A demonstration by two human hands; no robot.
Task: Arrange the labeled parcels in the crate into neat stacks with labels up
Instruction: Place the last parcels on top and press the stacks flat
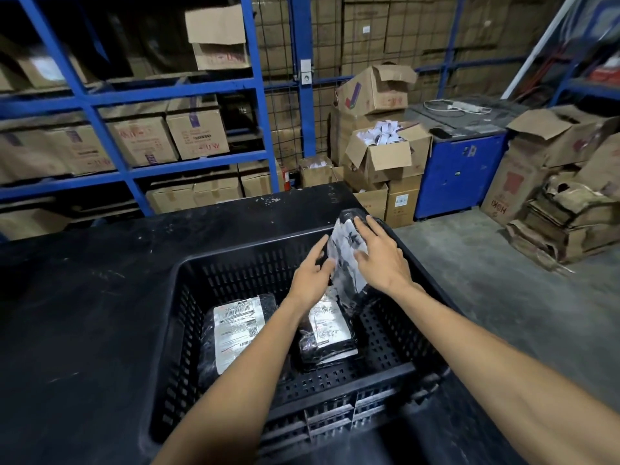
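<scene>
Both hands, left hand (310,278) and right hand (380,255), clasp a tilted black parcel (345,253) above crate (188,323), two label-up parcels (235,330) (327,325) lying below the grip.

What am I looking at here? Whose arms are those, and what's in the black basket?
There is only one picture, taken by a camera worn on a person's head, so you see what they see, looking down at their own arms. There is no robot. The left hand and the right hand together hold a parcel wrapped in black plastic, lifted and tilted above the far right corner of a black crate. The crate sits on a dark table. Inside it lie two more parcels, both with white labels facing up: a left parcel and a middle parcel. Behind are blue shelves full of cardboard boxes.
</scene>
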